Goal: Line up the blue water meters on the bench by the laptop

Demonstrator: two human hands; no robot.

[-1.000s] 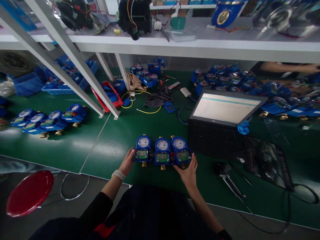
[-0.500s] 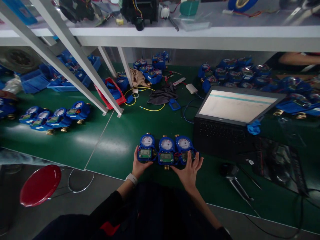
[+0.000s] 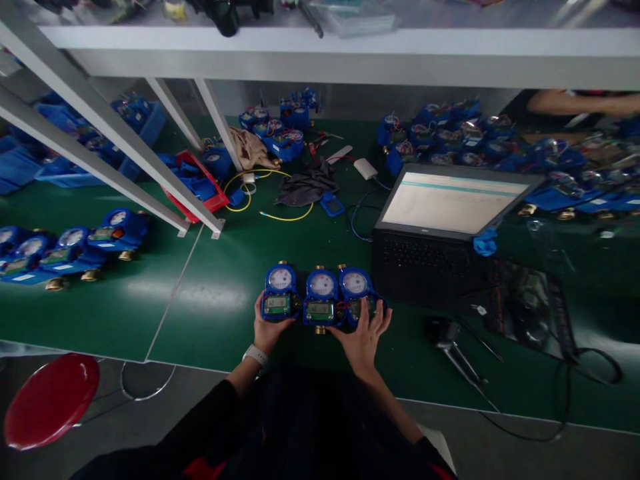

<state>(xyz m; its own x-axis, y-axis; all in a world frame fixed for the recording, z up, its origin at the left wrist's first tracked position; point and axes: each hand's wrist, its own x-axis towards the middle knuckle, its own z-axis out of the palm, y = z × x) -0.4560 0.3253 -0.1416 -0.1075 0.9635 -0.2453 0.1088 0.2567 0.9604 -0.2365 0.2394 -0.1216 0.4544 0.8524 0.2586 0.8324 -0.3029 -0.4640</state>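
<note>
Three blue water meters stand in a row on the green bench in front of me, each with a round white dial and brass ends. My left hand [image 3: 269,333] grips the left water meter [image 3: 280,279], thumb along its lower edge. A small gap separates that one from the middle water meter [image 3: 321,285], whose display is lit. My right hand [image 3: 361,341] spans the other two: its thumb is by the brass end of the middle one, and its fingers curl over the right water meter [image 3: 355,283], partly covering its display.
An open laptop [image 3: 425,257] sits right of the meters, with a handheld scanner [image 3: 455,347] in front. More meters [image 3: 70,247] stand at left, others behind. Shelf posts [image 3: 150,167] come down beside a red bin [image 3: 217,200]. A person's arm [image 3: 575,102] shows at back right.
The camera view has shifted, so the bench scene sits further left in the picture. Both hands keep their hold, and the three meters stay in the same row.
</note>
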